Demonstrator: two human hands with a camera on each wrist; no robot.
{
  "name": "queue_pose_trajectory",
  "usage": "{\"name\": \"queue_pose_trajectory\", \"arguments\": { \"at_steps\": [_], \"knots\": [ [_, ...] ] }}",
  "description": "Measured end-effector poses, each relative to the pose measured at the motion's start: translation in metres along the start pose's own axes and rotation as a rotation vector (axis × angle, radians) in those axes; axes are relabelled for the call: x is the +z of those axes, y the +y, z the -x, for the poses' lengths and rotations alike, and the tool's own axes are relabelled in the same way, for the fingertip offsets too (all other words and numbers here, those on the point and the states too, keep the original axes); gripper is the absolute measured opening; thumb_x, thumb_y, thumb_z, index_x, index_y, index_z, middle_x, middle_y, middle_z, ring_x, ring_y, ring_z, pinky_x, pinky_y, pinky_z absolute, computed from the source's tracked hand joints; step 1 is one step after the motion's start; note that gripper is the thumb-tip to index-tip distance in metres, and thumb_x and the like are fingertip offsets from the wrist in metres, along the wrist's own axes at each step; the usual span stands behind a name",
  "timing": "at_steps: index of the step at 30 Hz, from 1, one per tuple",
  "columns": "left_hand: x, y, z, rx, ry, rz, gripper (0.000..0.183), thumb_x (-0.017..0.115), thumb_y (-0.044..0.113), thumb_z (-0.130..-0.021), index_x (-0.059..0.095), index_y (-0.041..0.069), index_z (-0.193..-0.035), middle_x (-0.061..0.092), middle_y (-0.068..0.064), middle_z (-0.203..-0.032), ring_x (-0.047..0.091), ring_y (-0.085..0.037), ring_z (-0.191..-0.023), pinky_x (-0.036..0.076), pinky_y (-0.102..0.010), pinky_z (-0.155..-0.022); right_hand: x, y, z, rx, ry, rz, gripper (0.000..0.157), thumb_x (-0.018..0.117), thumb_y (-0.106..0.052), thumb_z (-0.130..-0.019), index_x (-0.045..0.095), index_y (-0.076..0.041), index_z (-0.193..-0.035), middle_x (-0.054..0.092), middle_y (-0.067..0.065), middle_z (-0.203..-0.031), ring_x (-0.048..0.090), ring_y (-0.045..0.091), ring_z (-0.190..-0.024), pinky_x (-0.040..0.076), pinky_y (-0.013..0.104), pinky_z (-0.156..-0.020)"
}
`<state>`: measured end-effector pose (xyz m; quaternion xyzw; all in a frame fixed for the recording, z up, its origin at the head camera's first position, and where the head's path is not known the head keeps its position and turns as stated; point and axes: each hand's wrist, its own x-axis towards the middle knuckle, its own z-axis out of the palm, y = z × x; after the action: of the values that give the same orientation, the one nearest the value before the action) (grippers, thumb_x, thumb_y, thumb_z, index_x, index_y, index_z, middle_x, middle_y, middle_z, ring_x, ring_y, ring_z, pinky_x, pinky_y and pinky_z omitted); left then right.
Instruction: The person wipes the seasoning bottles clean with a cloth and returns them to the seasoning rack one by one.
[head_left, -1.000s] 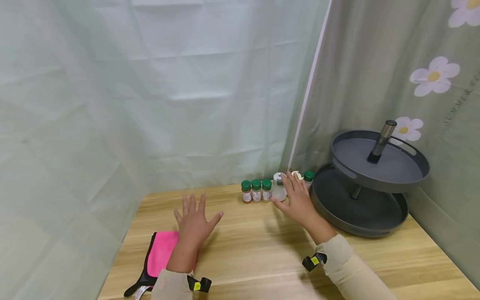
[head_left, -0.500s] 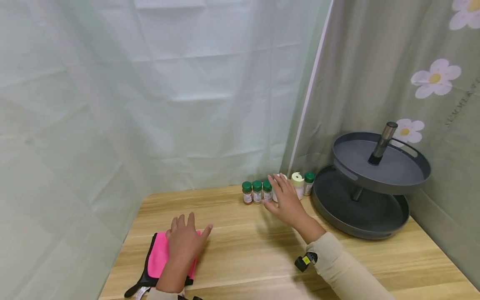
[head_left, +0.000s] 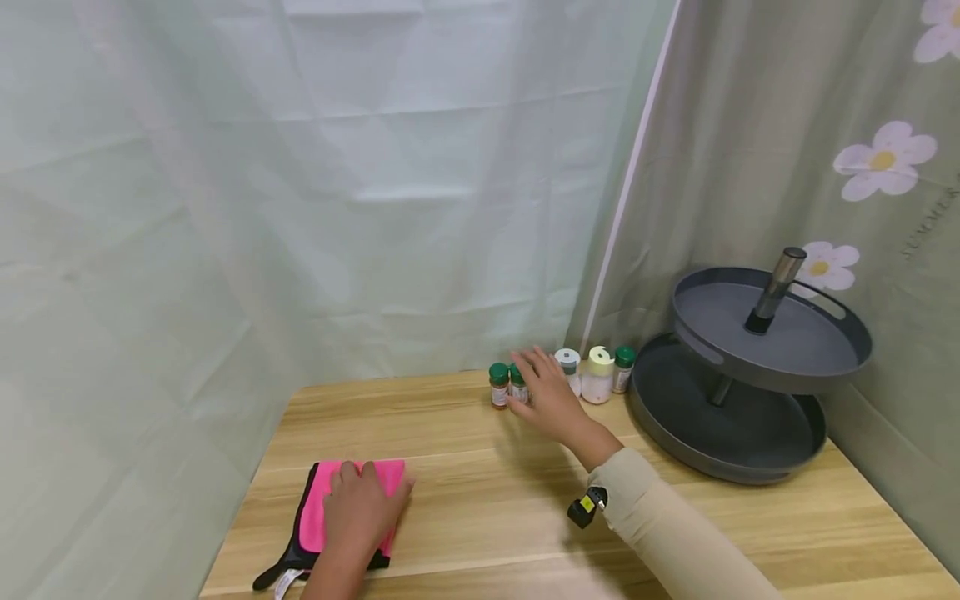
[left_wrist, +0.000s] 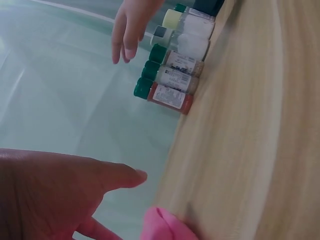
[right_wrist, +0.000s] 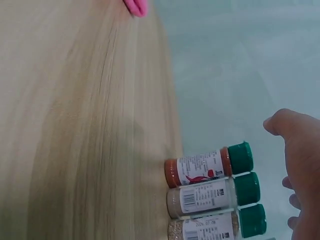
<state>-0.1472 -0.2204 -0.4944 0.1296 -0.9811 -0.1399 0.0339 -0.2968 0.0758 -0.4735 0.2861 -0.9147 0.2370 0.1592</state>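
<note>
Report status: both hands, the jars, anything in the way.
Left hand over pink cloth, contact unclear. Right hand above green-capped jars, holding nothing. Jars upright, close-set; tight spacing may crowd a grip.

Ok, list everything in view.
Green-capped jars: four, green caps, along the back
White-capped jar: one, whitish, same row
Yellow-capped jar: one, pale yellow, same row
Tiered tray: one, dark grey, right
Pink item: one, black-edged, left
Table: one, tan, underneath
Curtains: count unclear, pale green and flowered grey, around
Wrist device: one, black, lower right of centre
Sleeve: one, beige, lower right
Left hand: one, over pink item
Right hand: one, near jars
</note>
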Motion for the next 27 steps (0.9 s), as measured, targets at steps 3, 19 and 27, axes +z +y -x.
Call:
{"name": "queue_pose_trajectory", "arguments": {
  "at_steps": [3,19,27],
  "knots": [
    [0.003,-0.002,0.003,-0.004,-0.007,0.017,0.078,0.067,0.051,-0.088,0.056,-0.018,-0.123,0.048,-0.036,-0.113,0.049,-0.049,-0.106,0.051,-0.062,-0.075,0.004,-0.001,-0.007,0.003,-0.026,0.007,0.075,0.07,-0.034,-0.094,0.035,-0.009,-0.156,0.043,0.019,-0.154,0.028,0.044,-0.15,0.022,0.061,-0.122],
    [0.023,0.0,0.009,0.026,0.086,-0.016,0.055,0.077,0.029,-0.077,0.059,-0.017,-0.103,0.05,-0.033,-0.101,0.053,-0.047,-0.088,0.052,-0.056,-0.062,0.013,-0.007,-0.026,0.067,-0.189,0.088,0.068,0.056,-0.044,-0.101,0.034,-0.013,-0.157,0.039,0.014,-0.158,0.022,0.039,-0.154,0.011,0.06,-0.125],
    [0.007,0.004,0.002,-0.027,0.013,0.015,0.046,0.067,0.022,-0.086,0.058,-0.013,-0.116,0.057,-0.03,-0.095,0.062,-0.047,-0.081,0.052,-0.059,-0.062,0.016,-0.006,-0.031,0.106,-0.232,0.164,0.061,0.056,-0.045,-0.101,0.043,-0.015,-0.152,0.052,0.008,-0.149,0.025,0.034,-0.155,0.013,0.06,-0.125]
  ]
}}
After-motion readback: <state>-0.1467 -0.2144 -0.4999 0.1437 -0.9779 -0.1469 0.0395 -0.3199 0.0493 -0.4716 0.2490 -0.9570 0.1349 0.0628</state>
